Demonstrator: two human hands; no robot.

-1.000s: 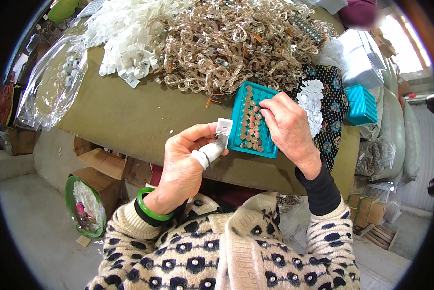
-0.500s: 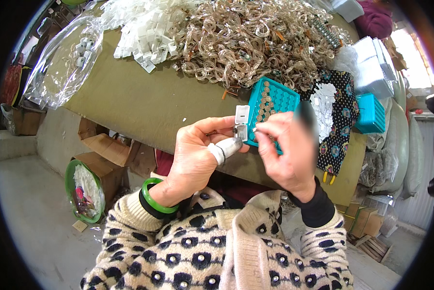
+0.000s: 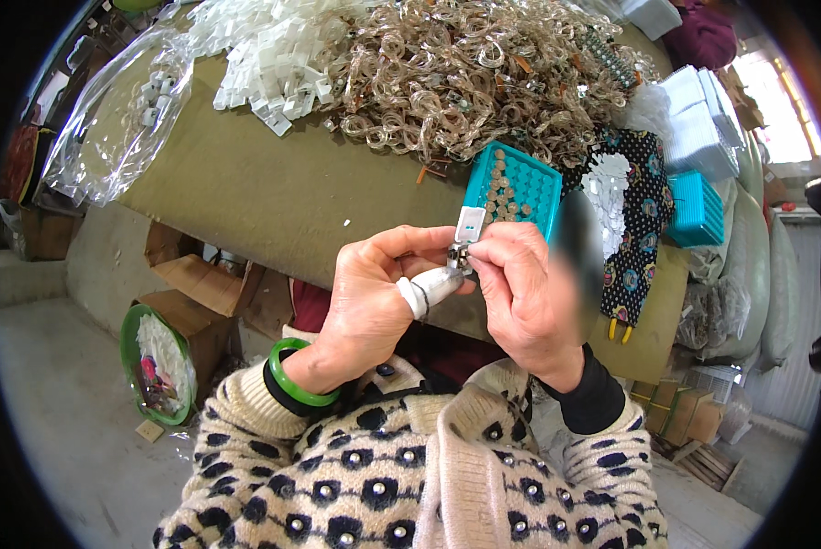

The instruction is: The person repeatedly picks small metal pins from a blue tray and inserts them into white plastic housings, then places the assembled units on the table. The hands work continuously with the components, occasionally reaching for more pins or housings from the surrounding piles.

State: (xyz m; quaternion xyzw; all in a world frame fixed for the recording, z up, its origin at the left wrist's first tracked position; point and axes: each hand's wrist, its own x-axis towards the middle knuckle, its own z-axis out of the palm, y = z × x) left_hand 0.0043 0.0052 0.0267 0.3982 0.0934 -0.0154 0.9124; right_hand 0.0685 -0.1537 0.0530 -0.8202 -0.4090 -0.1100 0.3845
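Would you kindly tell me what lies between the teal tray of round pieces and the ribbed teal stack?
In the head view, a black patterned cloth bearing a pile of white pieces lies between the teal tray and the ribbed teal stack.

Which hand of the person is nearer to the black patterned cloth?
Right. The right hand is to the left of the black patterned cloth; the left hand is farther left.

Right hand [image 3: 525, 306] — from teal tray [image 3: 537, 183] to white case [image 3: 470, 224]
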